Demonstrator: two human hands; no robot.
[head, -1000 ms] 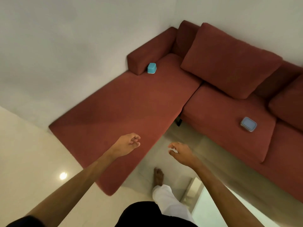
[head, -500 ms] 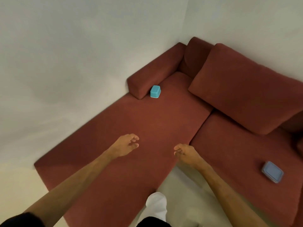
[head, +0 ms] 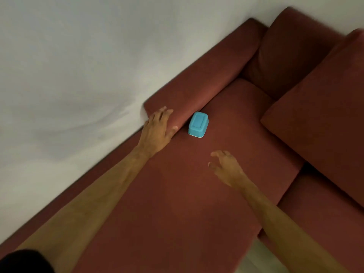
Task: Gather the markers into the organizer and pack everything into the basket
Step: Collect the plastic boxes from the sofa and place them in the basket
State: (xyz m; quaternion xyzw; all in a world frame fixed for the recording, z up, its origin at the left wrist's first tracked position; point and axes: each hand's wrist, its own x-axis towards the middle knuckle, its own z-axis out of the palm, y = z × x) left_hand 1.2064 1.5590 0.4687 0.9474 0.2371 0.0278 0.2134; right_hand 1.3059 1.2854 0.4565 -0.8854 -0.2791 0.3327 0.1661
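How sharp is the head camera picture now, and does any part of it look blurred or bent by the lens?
Head view: motion blur softens the left hand on the sofa armrest, the right hand and the cushion edges; the blue container stays fairly clear. Light is dim and even, without glare. The wide lens tilts and curves the wall line.

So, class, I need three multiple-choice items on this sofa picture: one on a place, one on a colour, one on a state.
1. Where is the box?
A. on the floor
B. on the seat beside the armrest
C. on a cushion

2. What colour is the box?
A. blue
B. red
C. white

3. What is the left hand doing?
A. gripping the box
B. making a fist
C. resting open against the armrest's end

Key: 1 B, it sits on the seat next to the armrest. 2 A, plainly blue. 3 C, the fingers are spread on the fabric, apart from the box.
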